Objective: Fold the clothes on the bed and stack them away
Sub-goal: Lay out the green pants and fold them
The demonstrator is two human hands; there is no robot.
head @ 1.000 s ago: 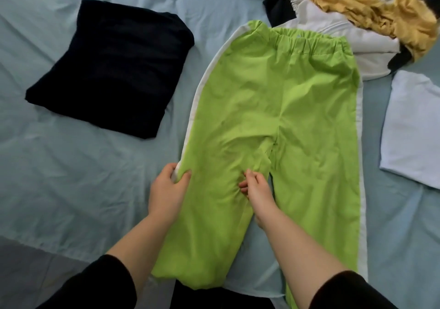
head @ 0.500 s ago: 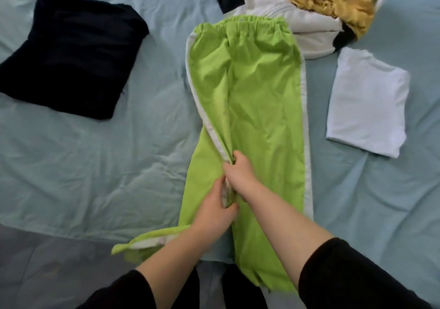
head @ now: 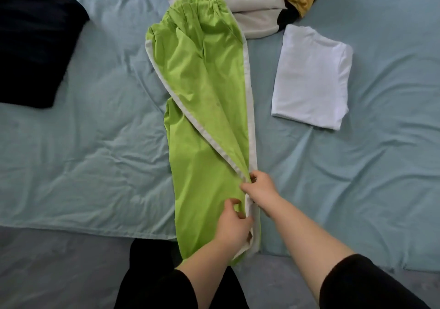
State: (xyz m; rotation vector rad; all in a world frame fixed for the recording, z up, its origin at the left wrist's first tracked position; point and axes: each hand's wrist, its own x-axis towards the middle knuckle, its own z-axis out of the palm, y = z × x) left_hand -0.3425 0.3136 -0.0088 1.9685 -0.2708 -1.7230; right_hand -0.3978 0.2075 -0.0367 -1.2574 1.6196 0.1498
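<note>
Trousers (head: 204,123) of bright green with white side stripes lie lengthwise on the bed (head: 95,156), folded in half so one leg rests over the other, the elastic waistband at the far end and the cuffs hanging past the near edge of the sheet. The upper leg is not yet square with the lower: its white stripe runs on a slant from the far left down to the near right, where it meets the other stripe. The right hand (head: 260,186) pinches the cloth at that meeting point, thumb and fingers closed on the two striped edges. The left hand (head: 234,225) sits just nearer, fingers curled and closed on the same right-hand edge of the trousers, close to the cuffs. Both forearms are bare, with black sleeves pushed up toward the elbows. A folded white top (head: 312,77) lies flat on the sheet to the right of the trousers, apart from them. A folded black garment (head: 35,47) lies well to the left, partly cut off by the frame. At the far end a loose pile (head: 257,6) of white, black and mustard clothes touches the waistband and lies partly under it.
</note>
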